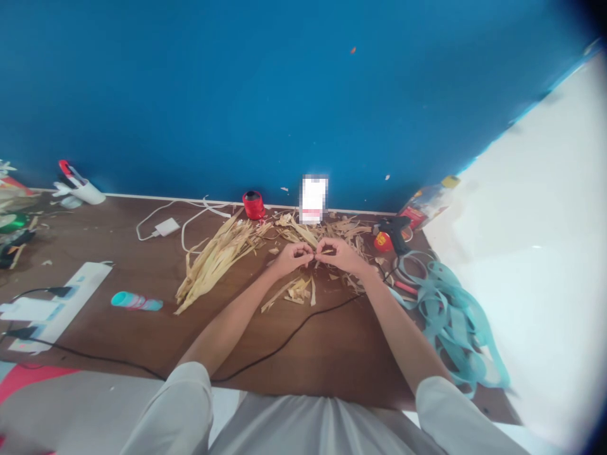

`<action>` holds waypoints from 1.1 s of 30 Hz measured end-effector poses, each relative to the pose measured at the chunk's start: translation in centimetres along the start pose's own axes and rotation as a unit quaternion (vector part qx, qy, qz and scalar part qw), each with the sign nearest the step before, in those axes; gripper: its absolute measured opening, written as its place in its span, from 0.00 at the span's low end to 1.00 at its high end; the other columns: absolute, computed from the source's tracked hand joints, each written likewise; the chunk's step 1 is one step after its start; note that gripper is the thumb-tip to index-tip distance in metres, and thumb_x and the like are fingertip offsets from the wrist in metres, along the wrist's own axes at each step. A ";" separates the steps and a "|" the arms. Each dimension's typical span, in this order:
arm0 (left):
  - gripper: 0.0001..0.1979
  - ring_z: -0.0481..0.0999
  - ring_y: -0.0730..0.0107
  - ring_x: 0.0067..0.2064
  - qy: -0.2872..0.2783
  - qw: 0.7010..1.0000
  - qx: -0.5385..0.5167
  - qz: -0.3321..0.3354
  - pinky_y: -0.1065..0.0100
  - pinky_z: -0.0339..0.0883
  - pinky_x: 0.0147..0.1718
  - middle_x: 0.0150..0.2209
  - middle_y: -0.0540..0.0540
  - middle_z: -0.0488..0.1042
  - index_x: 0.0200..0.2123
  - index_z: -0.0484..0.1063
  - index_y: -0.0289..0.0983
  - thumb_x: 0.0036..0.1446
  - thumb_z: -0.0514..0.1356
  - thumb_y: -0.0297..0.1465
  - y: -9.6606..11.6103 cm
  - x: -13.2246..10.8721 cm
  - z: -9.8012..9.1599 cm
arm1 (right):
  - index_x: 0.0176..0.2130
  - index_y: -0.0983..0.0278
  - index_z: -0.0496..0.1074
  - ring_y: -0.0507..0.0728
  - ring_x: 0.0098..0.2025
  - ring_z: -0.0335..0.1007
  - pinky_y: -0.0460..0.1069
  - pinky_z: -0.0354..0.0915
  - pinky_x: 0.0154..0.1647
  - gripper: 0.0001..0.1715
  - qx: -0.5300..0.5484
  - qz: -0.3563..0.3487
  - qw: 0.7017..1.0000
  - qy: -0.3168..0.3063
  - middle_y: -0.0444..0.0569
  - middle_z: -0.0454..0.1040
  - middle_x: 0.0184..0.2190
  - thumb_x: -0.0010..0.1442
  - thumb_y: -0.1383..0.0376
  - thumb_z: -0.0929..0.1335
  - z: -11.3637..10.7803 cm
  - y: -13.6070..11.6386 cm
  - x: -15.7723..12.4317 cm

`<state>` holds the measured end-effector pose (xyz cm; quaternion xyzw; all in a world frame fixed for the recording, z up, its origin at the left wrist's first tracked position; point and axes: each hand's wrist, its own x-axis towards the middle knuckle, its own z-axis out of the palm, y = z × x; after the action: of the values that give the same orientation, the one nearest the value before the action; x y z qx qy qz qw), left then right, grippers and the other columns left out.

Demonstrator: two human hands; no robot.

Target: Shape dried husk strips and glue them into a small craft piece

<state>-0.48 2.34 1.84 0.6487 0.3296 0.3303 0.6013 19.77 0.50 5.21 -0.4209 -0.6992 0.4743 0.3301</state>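
My left hand [293,258] and my right hand [339,254] meet fingertip to fingertip above the middle of the table. Both are closed in a pinch, and what lies between the fingertips is too small to make out. Just in front of them is a small heap of pale dried husk pieces [298,291]. Behind and to the right of my hands spread more torn brown husk strips [348,230]. A long bundle of dried, straw-coloured husks [215,262] lies to the left of my left hand.
A black glue gun [398,232] and coils of teal ribbon [458,309] are at right. Against the blue wall stand a red spool [253,205] and a blurred-out white object [313,197]. A power strip [71,303] and teal roll [136,301] lie left; a black cord [284,341] crosses the front.
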 end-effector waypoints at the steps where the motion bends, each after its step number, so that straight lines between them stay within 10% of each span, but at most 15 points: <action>1: 0.15 0.64 0.80 0.21 0.001 1.000 -0.002 -0.001 0.75 0.55 0.23 0.21 0.52 0.69 0.35 0.70 0.32 0.52 0.62 0.38 0.0 0.0 0.0 | 0.32 0.63 0.70 0.53 0.32 0.66 0.49 0.63 0.33 0.14 0.000 -0.002 1.000 0.001 0.45 0.71 0.30 0.53 0.56 0.70 0.0 0.0 0.0; 33: 0.14 0.66 0.78 0.23 -0.001 1.000 0.003 0.018 0.75 0.58 0.24 0.22 0.52 0.69 0.35 0.68 0.33 0.51 0.62 0.38 0.2 0.0 0.2 | 0.40 0.61 0.64 0.54 0.36 0.68 0.51 0.66 0.41 0.16 0.046 -0.039 0.998 0.009 0.45 0.70 0.34 0.53 0.60 0.71 -0.1 -0.2 -0.1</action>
<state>-0.33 2.25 2.00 0.6570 0.3179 0.3394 0.5933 19.82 0.42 5.37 -0.3822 -0.6894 0.4887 0.3738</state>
